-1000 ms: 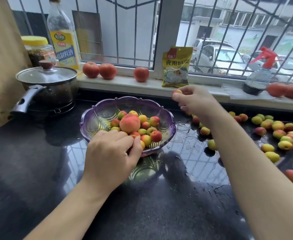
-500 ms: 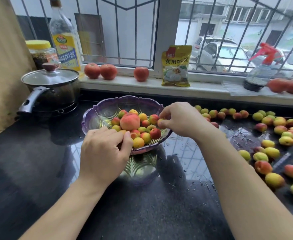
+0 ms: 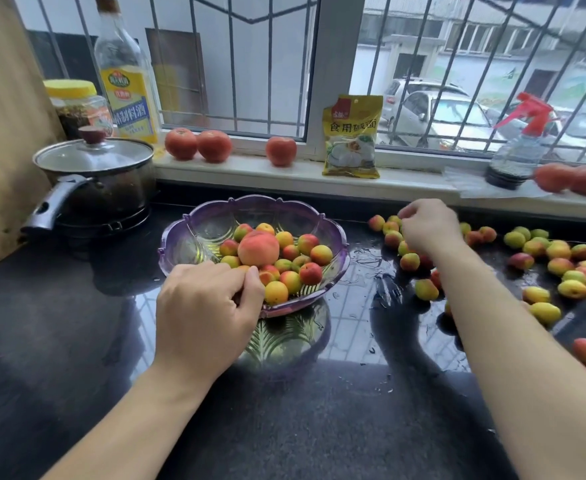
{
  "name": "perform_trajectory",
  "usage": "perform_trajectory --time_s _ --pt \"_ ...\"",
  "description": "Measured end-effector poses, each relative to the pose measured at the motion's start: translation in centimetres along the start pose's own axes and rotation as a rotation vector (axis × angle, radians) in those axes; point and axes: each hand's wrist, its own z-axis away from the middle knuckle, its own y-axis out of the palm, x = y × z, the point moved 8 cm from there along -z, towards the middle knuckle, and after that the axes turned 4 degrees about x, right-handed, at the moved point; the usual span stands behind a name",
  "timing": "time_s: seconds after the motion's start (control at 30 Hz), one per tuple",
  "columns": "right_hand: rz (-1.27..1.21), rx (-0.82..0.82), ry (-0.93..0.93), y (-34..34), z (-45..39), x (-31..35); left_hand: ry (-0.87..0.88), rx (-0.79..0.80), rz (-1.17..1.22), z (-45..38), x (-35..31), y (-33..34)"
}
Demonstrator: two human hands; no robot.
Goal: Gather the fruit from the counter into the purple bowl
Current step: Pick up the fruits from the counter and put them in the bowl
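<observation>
The purple bowl stands on the black counter, holding several small yellow-red fruits and one big peach. My left hand grips the bowl's near rim, thumb lying inside over the fruit. To the right of the bowl, my right hand sits among the loose fruit, its curled fingertips closing on a small fruit at the back of the pile. Many more loose fruits lie scattered across the wet counter on the right.
A lidded pot sits back left on a burner, with a jar and a bottle behind it. On the windowsill are tomatoes, a yellow packet and a spray bottle.
My right hand carried a fruit to the bowl, left it there, and has moved back right to the loose fruit. My left hand has stayed on the bowl's rim.
</observation>
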Motion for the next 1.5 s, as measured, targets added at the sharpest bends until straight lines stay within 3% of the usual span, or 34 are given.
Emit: perform_trajectory --time_s 0.17,0.33,0.4,0.5,0.6,0.7,0.77,0.87,1.03,1.1,1.23,1.33,1.5 --pt "0.589 0.170 -0.214 6.7 -3.9 3.7 0.001 -0.027 -0.009 0.1 0.0 -0.2" --pt "0.836 0.085 -0.279 8.5 -4.8 4.4 -0.008 -0.011 -0.003 0.1 0.4 0.3" --pt "0.766 0.031 -0.305 7.9 -4.4 5.2 -0.012 -0.005 -0.004 0.2 0.5 0.3" --pt "0.155 -0.082 -0.281 3.9 -2.4 7.5 -0.020 -0.005 -0.009 0.1 0.4 0.3" --pt "-0.329 0.074 -0.437 0.7 2.8 11.8 -0.036 -0.018 0.001 0.0 0.2 0.1" --pt "-0.223 0.406 -0.621 2.4 9.8 15.7 -0.056 -0.027 0.037 0.0 0.2 -0.5" --pt "0.022 0.421 -0.657 4.9 11.4 16.2 -0.073 -0.026 0.062 0.0 0.3 -0.7" --pt "0.212 0.365 -0.630 6.6 11.5 16.0 -0.087 -0.006 0.094 0.0 0.7 -1.1" --pt "-0.294 0.024 -0.471 0.5 13.6 11.2 -0.197 0.118 0.095 0.6 2.5 -0.9" --pt "-0.305 -0.065 -0.364 -0.6 15.0 6.5 -0.198 0.222 0.088 1.0 2.6 0.1" --pt "-0.112 -0.249 -0.160 -2.5 15.7 -2.1 -0.157 0.315 0.064 1.4 1.7 0.6" --pt "0.040 -0.354 -0.095 -4.5 15.3 -4.3 -0.080 0.334 0.032 1.6 0.3 0.5" --pt "0.401 -0.198 -0.054 -2.0 14.4 -3.8 -0.002 0.297 0.037 1.8 -1.5 0.5"
